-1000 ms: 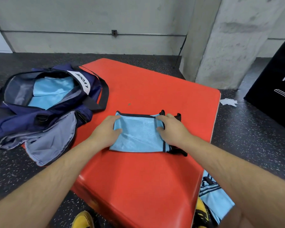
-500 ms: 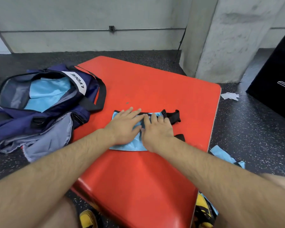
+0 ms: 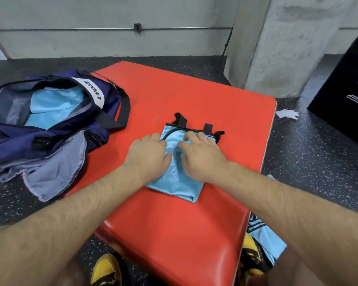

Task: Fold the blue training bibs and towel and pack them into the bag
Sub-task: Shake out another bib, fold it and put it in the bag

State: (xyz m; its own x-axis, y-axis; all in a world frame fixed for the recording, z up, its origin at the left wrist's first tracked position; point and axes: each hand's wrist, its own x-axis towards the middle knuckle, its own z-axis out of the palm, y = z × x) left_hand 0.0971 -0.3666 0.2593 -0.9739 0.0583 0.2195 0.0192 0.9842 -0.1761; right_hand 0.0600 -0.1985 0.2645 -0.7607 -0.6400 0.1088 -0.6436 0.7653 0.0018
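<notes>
Nearest, a yellow-and-black shoe (image 3: 105,269) stands on the dark speckled rubber floor (image 3: 308,162). A loose light blue bib (image 3: 269,242) lies by the near right corner of the red padded vinyl bench (image 3: 194,234). At the middle of the bench lies the folded light blue mesh bib with black trim (image 3: 174,182). The left grip (image 3: 149,155) and right grip (image 3: 203,155) press on it with open fingers. The open navy fabric bag (image 3: 110,100) overlaps the left edge. Behind are a grey concrete pillar (image 3: 287,48) and a grey wall (image 3: 91,38).

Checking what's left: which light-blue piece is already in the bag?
The piece inside the open navy bag. The folded bib lies on the red mat under the left hand and right hand; a third bib lies on the floor.
</notes>
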